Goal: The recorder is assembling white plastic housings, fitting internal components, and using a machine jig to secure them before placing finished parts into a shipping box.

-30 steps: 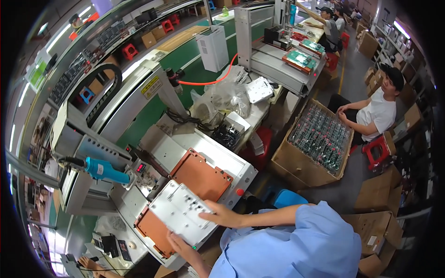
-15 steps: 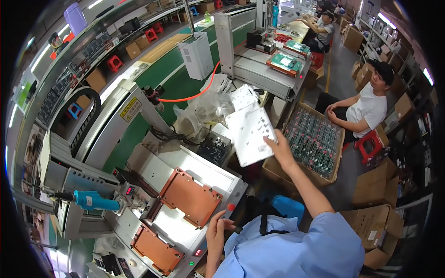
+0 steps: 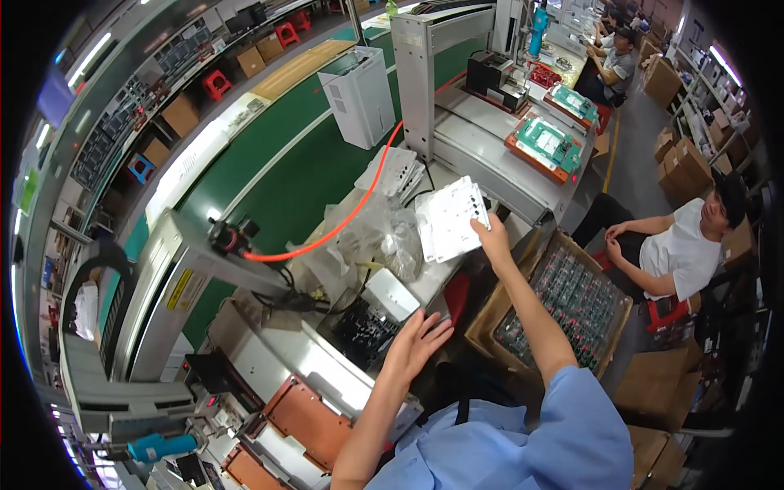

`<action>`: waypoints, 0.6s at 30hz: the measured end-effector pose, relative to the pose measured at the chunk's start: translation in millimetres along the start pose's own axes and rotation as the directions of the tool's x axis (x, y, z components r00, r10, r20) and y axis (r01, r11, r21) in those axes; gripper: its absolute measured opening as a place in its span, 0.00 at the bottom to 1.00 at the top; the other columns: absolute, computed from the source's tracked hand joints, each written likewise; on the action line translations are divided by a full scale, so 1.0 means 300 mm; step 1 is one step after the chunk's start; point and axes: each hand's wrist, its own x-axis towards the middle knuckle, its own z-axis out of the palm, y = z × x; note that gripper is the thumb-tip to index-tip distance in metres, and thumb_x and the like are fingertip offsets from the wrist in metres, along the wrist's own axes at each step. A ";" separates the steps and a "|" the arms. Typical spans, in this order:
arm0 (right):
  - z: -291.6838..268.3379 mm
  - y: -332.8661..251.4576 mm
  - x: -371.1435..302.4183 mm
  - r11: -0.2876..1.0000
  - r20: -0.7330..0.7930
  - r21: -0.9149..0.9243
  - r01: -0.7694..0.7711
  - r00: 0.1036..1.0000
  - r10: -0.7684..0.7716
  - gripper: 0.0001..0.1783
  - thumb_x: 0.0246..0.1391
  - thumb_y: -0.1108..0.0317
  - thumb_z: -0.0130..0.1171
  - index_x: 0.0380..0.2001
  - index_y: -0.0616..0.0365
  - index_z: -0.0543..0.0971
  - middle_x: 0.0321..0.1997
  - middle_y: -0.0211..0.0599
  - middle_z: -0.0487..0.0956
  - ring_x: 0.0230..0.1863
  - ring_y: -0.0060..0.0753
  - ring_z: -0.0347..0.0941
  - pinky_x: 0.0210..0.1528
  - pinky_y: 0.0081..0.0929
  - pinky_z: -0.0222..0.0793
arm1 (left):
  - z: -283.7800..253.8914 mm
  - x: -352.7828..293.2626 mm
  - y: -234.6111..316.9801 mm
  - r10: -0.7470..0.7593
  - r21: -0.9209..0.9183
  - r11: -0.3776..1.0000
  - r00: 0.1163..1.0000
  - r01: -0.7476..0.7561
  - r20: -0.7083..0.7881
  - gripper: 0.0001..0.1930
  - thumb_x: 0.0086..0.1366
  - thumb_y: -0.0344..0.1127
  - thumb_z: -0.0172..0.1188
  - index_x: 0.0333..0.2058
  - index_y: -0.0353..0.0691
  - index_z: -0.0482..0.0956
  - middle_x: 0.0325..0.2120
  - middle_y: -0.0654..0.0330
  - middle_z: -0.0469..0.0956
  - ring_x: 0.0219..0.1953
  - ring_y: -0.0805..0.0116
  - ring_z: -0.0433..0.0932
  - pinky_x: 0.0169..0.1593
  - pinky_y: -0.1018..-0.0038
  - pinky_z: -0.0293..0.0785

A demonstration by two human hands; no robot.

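My right hand pinches the right edge of a white flat panel dotted with small dark holes. The panel lies over the far bench, and I cannot tell whether it touches what is beneath it. My left hand is empty with its fingers spread, above the near bench edge. Close to that hand are a tray of small black parts and a small white box. Two orange-brown fixture plates sit on the machine bed, partly covered by my left forearm.
Clear plastic bags and more white panels lie on the bench. An orange-red hose arches over them. A carton of circuit boards stands at right, beside a seated person. Another machine holds green boards.
My right hand has carried the white panel away from me, toward the far bench. My left hand has risen from the machine's front edge and spread its fingers. The view has shifted.
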 end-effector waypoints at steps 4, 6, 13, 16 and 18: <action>0.004 0.083 0.037 0.990 -0.026 -0.144 0.000 1.000 -0.004 0.21 0.50 0.57 0.60 0.39 0.65 0.73 0.36 0.61 0.74 0.38 0.60 0.70 0.43 0.43 0.66 | 0.012 0.323 0.006 -0.021 -0.063 0.998 0.993 0.014 -0.117 0.38 0.64 0.43 0.58 0.63 0.39 0.43 0.64 0.42 0.45 0.63 0.37 0.54 0.61 0.52 0.65; 0.027 0.163 0.043 0.991 -0.021 -0.130 -0.011 1.000 0.009 0.21 0.50 0.58 0.61 0.37 0.65 0.73 0.37 0.62 0.73 0.40 0.60 0.68 0.44 0.45 0.64 | 0.009 0.444 0.010 -0.023 -0.153 0.988 0.977 -0.010 -0.212 0.36 0.63 0.44 0.59 0.62 0.39 0.50 0.63 0.43 0.46 0.63 0.39 0.54 0.60 0.52 0.67; 0.082 0.126 -0.006 0.978 -0.051 -0.172 0.121 0.990 -0.132 0.25 0.54 0.62 0.58 0.50 0.64 0.66 0.49 0.53 0.67 0.53 0.50 0.62 0.57 0.38 0.58 | 0.032 0.632 0.080 0.096 -0.108 0.989 0.992 -0.105 -0.077 0.26 0.65 0.36 0.57 0.57 0.32 0.61 0.55 0.51 0.66 0.59 0.53 0.64 0.64 0.55 0.61; 0.126 0.130 0.025 0.995 0.068 0.072 -0.064 0.996 0.059 0.33 0.58 0.61 0.52 0.61 0.68 0.56 0.62 0.59 0.60 0.63 0.55 0.57 0.65 0.37 0.52 | 0.038 0.662 0.128 0.124 0.078 0.991 0.977 -0.112 -0.175 0.23 0.66 0.33 0.55 0.56 0.31 0.63 0.53 0.53 0.70 0.57 0.58 0.68 0.63 0.60 0.62; 0.132 0.100 0.040 0.992 0.090 0.037 -0.123 0.989 0.119 0.34 0.59 0.59 0.50 0.62 0.68 0.55 0.64 0.59 0.58 0.64 0.55 0.55 0.65 0.36 0.51 | 0.025 0.681 0.151 0.174 0.234 0.964 0.967 -0.128 -0.186 0.22 0.65 0.30 0.55 0.56 0.30 0.64 0.53 0.51 0.70 0.56 0.58 0.69 0.63 0.60 0.63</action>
